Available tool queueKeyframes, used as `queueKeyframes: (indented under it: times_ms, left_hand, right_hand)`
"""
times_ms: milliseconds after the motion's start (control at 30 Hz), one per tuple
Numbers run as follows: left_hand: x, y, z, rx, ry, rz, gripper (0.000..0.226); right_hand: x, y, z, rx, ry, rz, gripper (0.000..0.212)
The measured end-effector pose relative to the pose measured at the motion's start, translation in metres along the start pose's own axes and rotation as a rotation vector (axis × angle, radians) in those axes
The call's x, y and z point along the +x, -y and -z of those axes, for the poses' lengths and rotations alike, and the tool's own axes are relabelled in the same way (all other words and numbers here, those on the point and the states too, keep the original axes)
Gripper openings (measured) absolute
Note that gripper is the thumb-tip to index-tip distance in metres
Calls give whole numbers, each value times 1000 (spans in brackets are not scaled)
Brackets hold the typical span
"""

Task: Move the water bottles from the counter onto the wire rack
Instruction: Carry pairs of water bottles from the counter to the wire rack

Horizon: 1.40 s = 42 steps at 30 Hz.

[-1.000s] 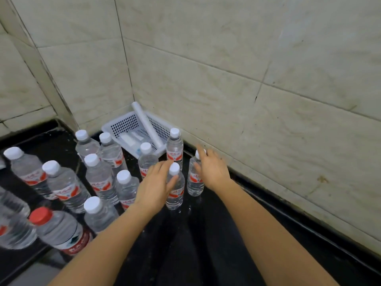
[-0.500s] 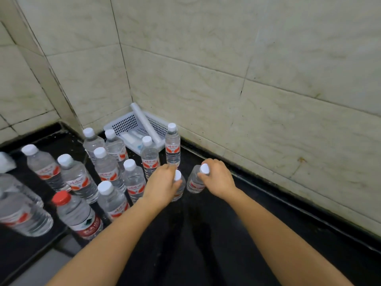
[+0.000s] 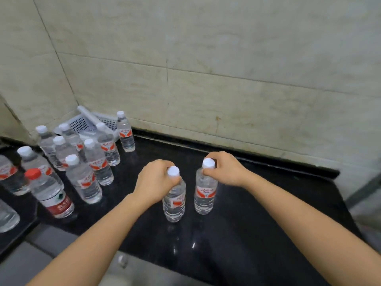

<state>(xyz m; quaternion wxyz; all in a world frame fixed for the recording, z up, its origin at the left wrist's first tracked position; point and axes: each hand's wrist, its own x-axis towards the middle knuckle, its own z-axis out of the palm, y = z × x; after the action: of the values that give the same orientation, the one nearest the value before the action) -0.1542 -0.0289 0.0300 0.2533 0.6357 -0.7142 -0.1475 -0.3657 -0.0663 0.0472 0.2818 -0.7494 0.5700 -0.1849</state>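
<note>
left hand: fingers curled closed around a bottle neck, knuckles up | right hand: fingers curled closed around a second bottle neck | both forearms: bare, extended forward, converging

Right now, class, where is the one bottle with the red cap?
In the head view the red-capped bottle stands at the left on the black counter, at the near edge of the white-capped bottles, well left of both hands.

Pale tiled walls (stained) behind black counter
</note>
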Motion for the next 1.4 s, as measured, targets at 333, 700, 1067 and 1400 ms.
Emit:
queueKeyframes:
  times_ms: [333,700,1067,1400]
  left_hand:
    - [-58,-157,-42,-98,104,-245,15]
    - [-83,-360,-104,-308,110,-397,29]
    - [-89,-572,-150,-465,-20,-486,24]
    - [-38,-701,-224,-436,83,-613,53]
  right_hand:
    - [-174,-60,95,-35,-227,-126,15]
    - [-327,-147,241,-118,-435,-152,14]
    - [-430,-244,398,-144,-588,-116,13]
    - [-444,-345,495,-184,-725,-235,12]
